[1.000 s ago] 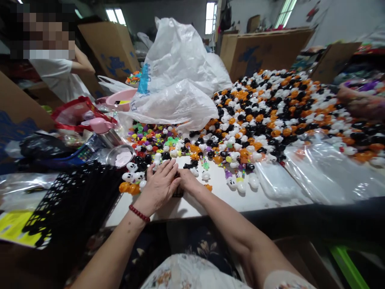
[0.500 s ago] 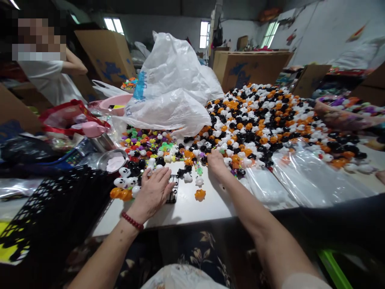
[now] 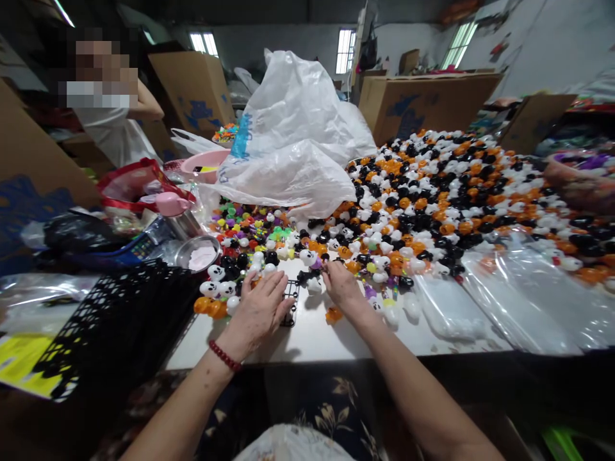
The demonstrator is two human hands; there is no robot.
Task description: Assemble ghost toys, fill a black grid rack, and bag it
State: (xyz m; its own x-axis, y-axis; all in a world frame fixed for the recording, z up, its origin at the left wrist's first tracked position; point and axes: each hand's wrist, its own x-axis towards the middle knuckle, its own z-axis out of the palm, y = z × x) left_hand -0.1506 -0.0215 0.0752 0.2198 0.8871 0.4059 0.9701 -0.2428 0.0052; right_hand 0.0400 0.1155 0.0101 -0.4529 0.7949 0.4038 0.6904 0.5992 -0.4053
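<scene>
My left hand [image 3: 259, 312], with a red bead bracelet at the wrist, lies flat with its fingers stretched out over a black plastic grid [image 3: 291, 291]. White skull pieces [image 3: 209, 289] and orange pumpkin pieces [image 3: 211, 307] sit left of that hand. My right hand [image 3: 343, 289] has its fingers pinched together beside a white and purple piece [image 3: 310, 258]; what is between the fingertips is hidden. An orange pumpkin piece [image 3: 333, 314] lies on the table under the right hand. Black and white pieces [image 3: 313, 285] lie between the hands.
A large heap of orange, black and white pieces [image 3: 432, 192] covers the right back. Clear plastic bags [image 3: 451, 310] lie at right. A white sack [image 3: 298, 121] stands behind. Stacked black grids [image 3: 129, 320], a metal bowl [image 3: 216, 248] and a pink-lidded flask [image 3: 180, 214] are left. A person [image 3: 108, 131] is behind.
My right hand has drawn back from the heap toward me, near the orange pumpkin piece. My left hand stays over the grid. The whole view has shifted left.
</scene>
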